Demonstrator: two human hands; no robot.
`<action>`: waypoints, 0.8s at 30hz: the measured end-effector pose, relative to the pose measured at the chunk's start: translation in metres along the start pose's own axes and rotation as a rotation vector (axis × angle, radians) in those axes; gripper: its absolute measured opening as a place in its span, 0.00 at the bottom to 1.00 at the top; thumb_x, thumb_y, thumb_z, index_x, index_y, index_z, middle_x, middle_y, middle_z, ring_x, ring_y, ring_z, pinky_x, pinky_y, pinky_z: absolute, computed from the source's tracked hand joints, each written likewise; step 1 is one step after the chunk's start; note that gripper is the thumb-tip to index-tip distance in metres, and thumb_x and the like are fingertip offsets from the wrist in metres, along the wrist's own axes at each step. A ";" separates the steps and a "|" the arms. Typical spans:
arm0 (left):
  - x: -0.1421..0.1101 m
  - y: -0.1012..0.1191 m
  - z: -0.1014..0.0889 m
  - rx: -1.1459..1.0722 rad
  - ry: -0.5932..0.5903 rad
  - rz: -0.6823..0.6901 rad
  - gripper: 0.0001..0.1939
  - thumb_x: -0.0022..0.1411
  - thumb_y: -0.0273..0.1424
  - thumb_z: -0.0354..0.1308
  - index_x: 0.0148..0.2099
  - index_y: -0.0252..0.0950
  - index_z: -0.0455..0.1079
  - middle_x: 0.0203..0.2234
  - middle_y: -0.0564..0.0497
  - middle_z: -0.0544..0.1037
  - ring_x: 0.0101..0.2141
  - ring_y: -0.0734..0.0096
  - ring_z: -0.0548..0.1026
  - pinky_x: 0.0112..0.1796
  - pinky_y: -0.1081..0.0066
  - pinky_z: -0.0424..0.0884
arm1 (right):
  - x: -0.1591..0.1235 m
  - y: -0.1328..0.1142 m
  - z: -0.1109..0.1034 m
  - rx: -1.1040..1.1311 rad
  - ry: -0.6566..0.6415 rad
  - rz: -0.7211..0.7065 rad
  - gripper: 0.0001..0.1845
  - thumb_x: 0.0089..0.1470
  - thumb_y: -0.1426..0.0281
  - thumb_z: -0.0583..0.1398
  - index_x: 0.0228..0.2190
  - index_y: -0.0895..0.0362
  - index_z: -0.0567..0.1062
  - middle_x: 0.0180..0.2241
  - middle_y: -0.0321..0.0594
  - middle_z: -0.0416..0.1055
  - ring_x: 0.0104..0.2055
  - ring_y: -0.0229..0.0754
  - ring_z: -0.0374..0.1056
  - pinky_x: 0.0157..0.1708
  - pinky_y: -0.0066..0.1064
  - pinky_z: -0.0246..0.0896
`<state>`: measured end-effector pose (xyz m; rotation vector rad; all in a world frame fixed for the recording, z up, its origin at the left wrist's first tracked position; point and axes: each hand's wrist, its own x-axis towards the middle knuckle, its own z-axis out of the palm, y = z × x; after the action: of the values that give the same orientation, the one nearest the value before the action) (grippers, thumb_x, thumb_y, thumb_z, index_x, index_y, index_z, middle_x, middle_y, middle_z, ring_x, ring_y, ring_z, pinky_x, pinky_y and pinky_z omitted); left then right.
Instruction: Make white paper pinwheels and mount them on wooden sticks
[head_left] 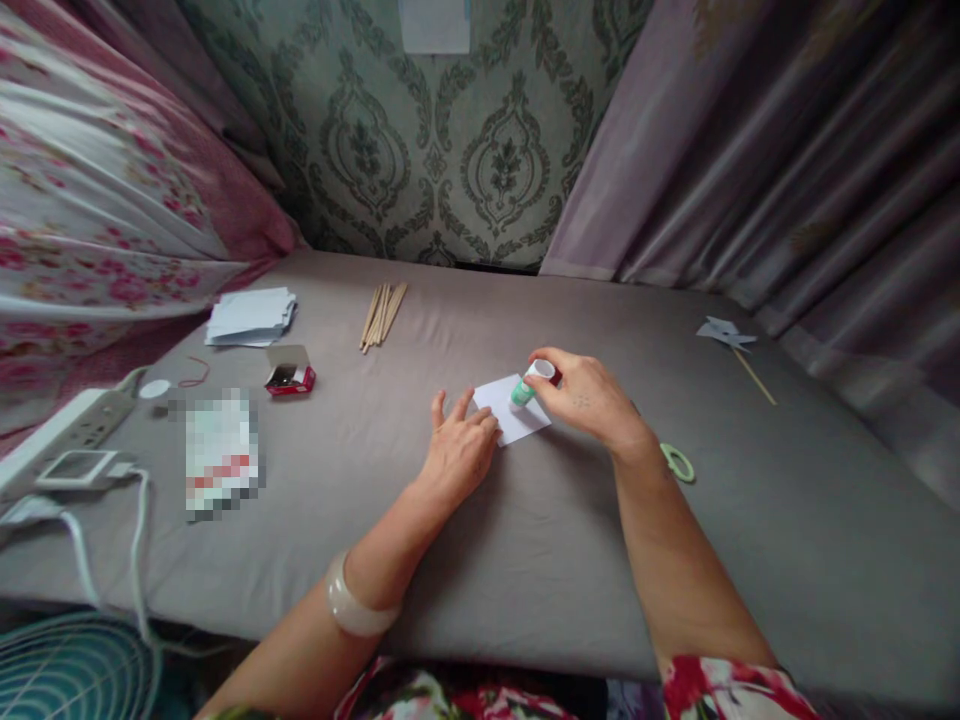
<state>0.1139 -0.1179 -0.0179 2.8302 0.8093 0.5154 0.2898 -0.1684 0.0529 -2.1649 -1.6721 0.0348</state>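
A square of white paper (517,425) lies flat on the grey cloth in front of me. My left hand (461,440) rests on its left edge, fingers spread and fingertips pressing it down. Wrapped in the fingers of my right hand (585,395) is a green and white glue stick (524,391), tilted, with its lower end against the paper. Whether glue shows on the sheet, I cannot tell. To the right of my right wrist lies a light green ring-shaped object (678,463), partly behind the forearm.
Wooden sticks (382,318), a paper stack (251,316) and a small open red box (290,378) lie toward the back left. A paper pinwheel (726,333) on a stick is at far right. A power strip (71,435) with cables and a fan (75,670) are at left.
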 end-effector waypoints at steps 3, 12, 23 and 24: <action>0.000 0.000 0.000 0.012 -0.018 -0.002 0.13 0.68 0.30 0.45 0.40 0.39 0.72 0.43 0.48 0.79 0.59 0.49 0.63 0.58 0.39 0.47 | -0.001 -0.004 0.001 -0.013 -0.010 -0.018 0.16 0.55 0.65 0.57 0.44 0.55 0.76 0.34 0.43 0.78 0.35 0.45 0.72 0.38 0.34 0.59; -0.001 -0.003 0.004 0.021 -0.006 0.000 0.13 0.68 0.29 0.45 0.41 0.39 0.72 0.42 0.47 0.79 0.58 0.52 0.65 0.58 0.40 0.48 | -0.002 -0.010 0.012 -0.021 -0.018 -0.101 0.19 0.59 0.68 0.54 0.51 0.57 0.72 0.48 0.47 0.74 0.46 0.47 0.71 0.46 0.37 0.60; -0.001 -0.004 0.006 0.027 -0.012 -0.005 0.13 0.67 0.28 0.45 0.40 0.39 0.72 0.43 0.48 0.79 0.57 0.52 0.65 0.58 0.40 0.49 | -0.004 -0.009 0.012 -0.021 -0.027 -0.153 0.22 0.60 0.71 0.53 0.56 0.57 0.66 0.50 0.47 0.73 0.48 0.49 0.70 0.46 0.38 0.61; -0.001 -0.004 0.006 0.026 -0.014 -0.006 0.13 0.67 0.28 0.45 0.40 0.39 0.72 0.43 0.48 0.79 0.57 0.52 0.65 0.58 0.40 0.49 | -0.004 -0.010 0.012 -0.025 -0.014 -0.137 0.20 0.60 0.70 0.54 0.54 0.55 0.67 0.48 0.46 0.74 0.45 0.48 0.71 0.44 0.38 0.61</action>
<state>0.1139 -0.1155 -0.0243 2.8505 0.8279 0.4871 0.2760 -0.1664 0.0445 -2.0665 -1.8338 -0.0099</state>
